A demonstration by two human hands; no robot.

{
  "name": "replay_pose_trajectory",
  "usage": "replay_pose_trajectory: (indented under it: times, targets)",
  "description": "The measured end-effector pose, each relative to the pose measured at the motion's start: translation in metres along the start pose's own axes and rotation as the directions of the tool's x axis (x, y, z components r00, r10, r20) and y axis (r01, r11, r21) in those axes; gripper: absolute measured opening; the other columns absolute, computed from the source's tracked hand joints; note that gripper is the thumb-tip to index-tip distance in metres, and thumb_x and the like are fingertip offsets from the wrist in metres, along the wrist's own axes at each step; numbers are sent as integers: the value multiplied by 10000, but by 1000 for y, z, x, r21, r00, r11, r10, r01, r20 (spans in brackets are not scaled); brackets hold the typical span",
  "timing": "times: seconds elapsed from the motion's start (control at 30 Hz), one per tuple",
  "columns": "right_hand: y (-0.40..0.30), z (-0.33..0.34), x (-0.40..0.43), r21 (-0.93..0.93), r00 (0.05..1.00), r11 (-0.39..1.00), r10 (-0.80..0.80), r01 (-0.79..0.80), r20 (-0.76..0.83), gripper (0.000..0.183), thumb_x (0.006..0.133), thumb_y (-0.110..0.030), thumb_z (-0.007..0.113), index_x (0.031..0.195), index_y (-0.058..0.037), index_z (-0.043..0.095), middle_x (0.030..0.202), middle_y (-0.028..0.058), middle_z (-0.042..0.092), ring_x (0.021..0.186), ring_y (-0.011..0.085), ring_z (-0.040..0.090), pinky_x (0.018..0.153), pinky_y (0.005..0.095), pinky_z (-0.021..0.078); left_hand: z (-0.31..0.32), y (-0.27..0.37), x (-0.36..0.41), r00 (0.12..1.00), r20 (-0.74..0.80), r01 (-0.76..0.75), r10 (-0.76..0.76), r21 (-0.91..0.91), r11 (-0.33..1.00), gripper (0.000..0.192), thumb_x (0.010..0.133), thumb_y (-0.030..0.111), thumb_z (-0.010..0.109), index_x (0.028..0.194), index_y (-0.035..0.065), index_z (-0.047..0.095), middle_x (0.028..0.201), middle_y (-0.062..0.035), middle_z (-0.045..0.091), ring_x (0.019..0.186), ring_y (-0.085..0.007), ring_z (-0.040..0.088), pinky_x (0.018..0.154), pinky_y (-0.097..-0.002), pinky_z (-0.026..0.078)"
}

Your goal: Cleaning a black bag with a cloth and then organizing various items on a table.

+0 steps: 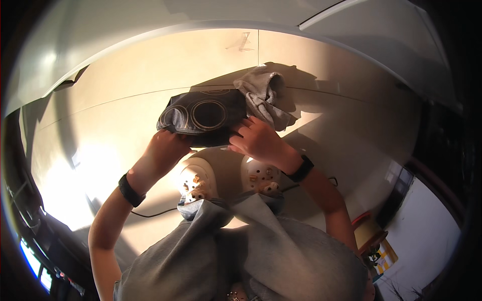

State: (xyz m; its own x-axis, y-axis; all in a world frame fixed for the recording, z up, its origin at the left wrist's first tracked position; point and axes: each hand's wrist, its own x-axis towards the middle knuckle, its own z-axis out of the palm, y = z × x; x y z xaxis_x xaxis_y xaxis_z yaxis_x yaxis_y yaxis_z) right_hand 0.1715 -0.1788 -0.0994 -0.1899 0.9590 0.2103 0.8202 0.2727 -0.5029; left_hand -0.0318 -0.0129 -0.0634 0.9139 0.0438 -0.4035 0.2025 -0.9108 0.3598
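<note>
Both my hands grip the near edge of a dark fabric item with gold ring patterns, perhaps a bag or a cover; its exact kind is unclear. My left hand holds its lower left corner, with the fingertips tucked partly out of sight. At the right end, my right hand has its fingers curled on the dark cloth. Touching or just beside that end lies a crumpled grey cloth on the tiled floor. The inside of the dark item is hidden from view.
My white clogs with charms stand on the floor just below my hands. A thin black cable runs behind them. Pale panels border the floor ahead. At the lower right stand a round red-rimmed object and a small plant.
</note>
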Motion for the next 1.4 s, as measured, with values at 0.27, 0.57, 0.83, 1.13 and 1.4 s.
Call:
replay_pose_trajectory:
  times: [0.27,0.57,0.83,1.13,1.4]
  targets:
    - [-18,-11,5,29,978,985,171,-168,-120,382,783,-169,651,1129,-27,572,1152,176,533,869,266,590,762,357,484,16,25,-9,847,-435,224,-306,-229,947,434,829,114,587,1214,-38,455,1130,-233,504,984,-400,516,823,-440,458]
    - [-35,50,32,235,888,912,389,-335,-245,314,744,-72,631,1048,-20,577,951,187,579,851,329,591,754,371,500,22,18,45,797,-548,67,-253,-336,939,257,765,101,604,1017,53,613,977,-126,607,932,-324,561,781,-391,463]
    - [-22,84,40,758,786,569,606,-320,-123,370,797,12,516,1164,-31,539,1137,178,555,1078,334,528,947,418,411,65,4,49,859,-510,110,-44,99,989,421,766,198,637,1158,61,570,1139,-145,567,1089,-320,513,908,-440,405]
    - [-5,95,24,545,883,746,470,-382,-24,310,833,-65,493,1132,-36,571,1151,131,583,1099,292,537,954,349,415,37,7,39,941,-246,105,-231,-435,894,541,772,262,689,1222,29,497,1169,-169,556,1091,-322,519,928,-411,414]
    - [-17,33,61,-203,521,860,454,-469,723,339,785,-163,595,1107,-58,596,1073,110,635,1033,296,592,859,316,490,35,8,24,972,-194,-44,-130,-699,714,543,760,272,698,1190,8,497,1155,-196,549,1066,-338,530,924,-393,429]
